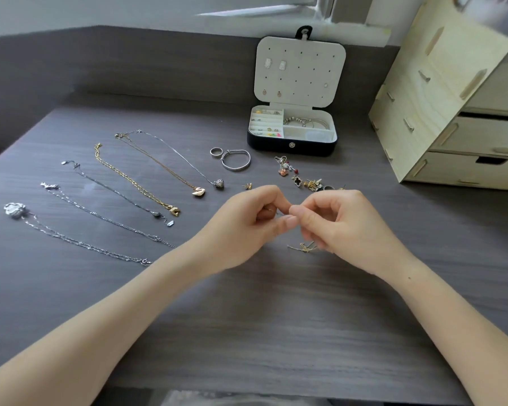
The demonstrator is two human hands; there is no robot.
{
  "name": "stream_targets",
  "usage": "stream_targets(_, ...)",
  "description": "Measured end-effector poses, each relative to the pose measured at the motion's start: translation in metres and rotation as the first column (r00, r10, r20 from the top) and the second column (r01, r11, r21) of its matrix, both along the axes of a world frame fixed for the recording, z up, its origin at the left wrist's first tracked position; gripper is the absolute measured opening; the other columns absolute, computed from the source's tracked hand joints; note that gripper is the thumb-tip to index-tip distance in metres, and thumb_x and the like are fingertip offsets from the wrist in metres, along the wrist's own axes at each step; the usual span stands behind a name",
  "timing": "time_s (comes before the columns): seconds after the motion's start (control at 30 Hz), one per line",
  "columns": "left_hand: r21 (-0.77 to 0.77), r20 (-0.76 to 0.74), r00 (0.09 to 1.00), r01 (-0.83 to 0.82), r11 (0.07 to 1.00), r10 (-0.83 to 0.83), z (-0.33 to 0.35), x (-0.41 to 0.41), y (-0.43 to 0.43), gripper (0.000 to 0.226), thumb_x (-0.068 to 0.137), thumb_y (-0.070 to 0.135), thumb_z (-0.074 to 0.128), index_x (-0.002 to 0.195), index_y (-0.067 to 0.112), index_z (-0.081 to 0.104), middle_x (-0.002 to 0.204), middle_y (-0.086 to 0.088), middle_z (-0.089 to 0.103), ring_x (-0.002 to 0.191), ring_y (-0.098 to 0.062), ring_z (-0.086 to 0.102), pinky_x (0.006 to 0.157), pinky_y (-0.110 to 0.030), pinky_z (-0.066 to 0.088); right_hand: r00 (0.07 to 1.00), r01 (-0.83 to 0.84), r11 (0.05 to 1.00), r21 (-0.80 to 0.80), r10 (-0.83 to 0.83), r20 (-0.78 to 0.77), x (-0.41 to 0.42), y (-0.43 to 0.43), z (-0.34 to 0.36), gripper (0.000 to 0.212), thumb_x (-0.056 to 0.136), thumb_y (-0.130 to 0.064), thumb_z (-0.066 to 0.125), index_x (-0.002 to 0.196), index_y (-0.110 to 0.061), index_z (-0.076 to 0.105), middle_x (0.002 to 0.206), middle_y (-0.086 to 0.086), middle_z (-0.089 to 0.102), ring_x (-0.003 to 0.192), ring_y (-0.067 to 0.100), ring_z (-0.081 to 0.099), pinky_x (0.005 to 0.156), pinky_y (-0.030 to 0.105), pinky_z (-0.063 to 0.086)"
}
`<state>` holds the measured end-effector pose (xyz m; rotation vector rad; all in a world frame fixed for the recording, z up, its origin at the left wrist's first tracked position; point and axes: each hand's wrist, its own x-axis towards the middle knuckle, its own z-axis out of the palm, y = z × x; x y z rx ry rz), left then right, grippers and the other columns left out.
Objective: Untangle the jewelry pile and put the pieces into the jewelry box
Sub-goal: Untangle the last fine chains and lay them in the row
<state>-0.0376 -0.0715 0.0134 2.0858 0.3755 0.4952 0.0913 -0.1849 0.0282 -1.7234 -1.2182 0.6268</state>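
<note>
Hands meet above the middle of the worktop (276, 317), the left hand (247, 230) and the right hand (343, 227) facing each other with fingers curled. Each grip is narrow, thumb and forefinger closed on a small gold piece (269, 210) held between them just clear of the surface; it is too small to tell its kind or which way it points. Under the right hand a short gold chain bit (302, 247) lies on the worktop, its long axis running left to right. To the left, well apart from the jewelry box (292, 146), six necklaces lie stretched out side by side, all on the same slant from far left to near right: the heart-pendant necklace (219, 183) and the swan-pendant necklace (198, 192) with pendants at the near end, then the gold link chain (175, 211), the dark chain (157, 214), the silver chain (49, 186) and the cloud-pendant chain (15, 210), whose pendant sits at the far end. A ring (214, 151) and a bangle (235, 160) lie flat, touching, just left of the box. The remaining pile (305, 180) of small pieces sits beyond the right hand, and a gold stud (248, 186) lies alone beyond the left. The box stands open at the back, its lid (299, 71) upright, with a wooden drawer unit (452, 112) to its right.
</note>
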Motion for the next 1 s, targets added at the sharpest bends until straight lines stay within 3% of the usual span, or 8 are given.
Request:
stream_targets(0.2,0.137,0.033,0.999,-0.043,0.990,0.039,0.026,0.000,0.009,0.020,0.090,0.018,0.062,0.074,0.026,0.053,0.057,0.009,0.040,0.052,-0.005,0.033,0.051,-0.015,0.028,0.987,0.003,1.000,-0.010,-0.005,-0.163,0.005,-0.005,0.011,0.036,0.086,-0.037,0.054,0.086,-0.004,0.069,0.060,0.002,0.058,0.049,0.013,0.048,0.046,0.023,0.040)
stream_targets(0.3,0.051,0.044,0.999,0.001,0.999,-0.004,0.049,-0.004,0.013,0.014,0.086,0.029,0.060,0.074,0.026,0.055,0.067,-0.002,0.051,0.060,-0.006,0.040,0.055,-0.019,0.033,0.968,-0.076,0.996,0.047,0.085,-0.238,0.004,-0.010,0.022,0.035,0.076,-0.035,0.060,0.092,-0.005,0.070,0.064,-0.001,0.061,0.058,0.011,0.053,0.057,0.018,0.045)
stream_targets(0.4,-0.082,0.009,1.000,-0.004,0.997,0.005,0.068,-0.010,0.013,0.021,0.093,0.018,0.058,0.072,0.019,0.055,0.064,0.004,0.044,0.053,-0.002,0.036,0.048,-0.013,0.027,0.928,-0.106,0.988,0.115,0.140,-0.345,0.003,-0.008,0.027,0.023,0.070,-0.017,0.076,0.089,-0.005,0.069,0.065,-0.005,0.066,0.062,0.007,0.059,0.065,0.016,0.048)
stream_targets(0.53,-0.211,0.038,0.998,0.057,0.976,-0.050,0.087,-0.015,0.014,0.023,0.085,0.030,0.054,0.068,0.017,0.044,0.063,0.006,0.033,0.057,-0.010,0.026,0.061,-0.035,0.014,0.742,-0.007,0.968,0.251,0.173,-0.647,0.005,0.006,0.028,0.027,0.068,0.001,0.068,0.094,-0.006,0.067,0.072,0.004,0.065,0.066,0.017,0.060,0.064,0.028,0.054)
stream_targets(0.63,-0.262,0.088,0.996,0.040,0.964,-0.018,0.101,-0.015,0.016,0.021,0.081,0.029,0.051,0.071,0.013,0.043,0.065,0.004,0.034,0.062,-0.013,0.029,0.060,-0.029,0.022,0.648,0.031,0.960,0.278,0.192,-0.737,0.006,0.012,0.029,0.033,0.069,0.002,0.063,0.099,-0.008,0.064,0.071,0.003,0.063,0.061,0.015,0.059,0.061,0.027,0.053)
stream_targets(0.73,-0.282,0.102,0.995,0.018,0.959,0.011,0.112,-0.016,0.019,0.022,0.083,0.028,0.053,0.075,0.008,0.049,0.071,0.000,0.046,0.068,-0.012,0.043,0.068,-0.026,0.036,0.590,0.029,0.958,0.285,0.214,-0.778,0.002,0.016,0.029,0.034,0.068,-0.002,0.059,0.101,-0.008,0.063,0.069,0.002,0.061,0.058,0.012,0.055,0.064,0.026,0.049)
stream_targets(0.83,-0.365,0.144,0.989,0.038,0.930,0.016,0.121,-0.019,0.021,0.027,0.096,0.016,0.047,0.069,0.014,0.049,0.074,-0.002,0.054,0.071,-0.014,0.051,0.073,-0.023,0.045,0.618,0.030,0.958,0.286,0.207,-0.759,-0.001,0.020,0.031,0.035,0.067,-0.003,0.061,0.101,-0.008,0.063,0.068,0.001,0.059,0.061,0.014,0.055,0.073,0.028,0.047)
stream_targets(1.0,-0.463,0.241,0.970,0.127,0.877,-0.014,0.133,-0.023,0.022,0.027,0.092,0.017,0.054,0.065,0.014,0.052,0.062,0.002,0.049,0.061,-0.014,0.047,0.063,-0.021,0.049,0.694,-0.011,0.964,0.266,0.199,-0.692,-0.007,0.027,0.037,0.028,0.067,-0.006,0.062,0.095,-0.010,0.065,0.069,-0.002,0.059,0.062,0.011,0.055,0.080,0.030,0.044)
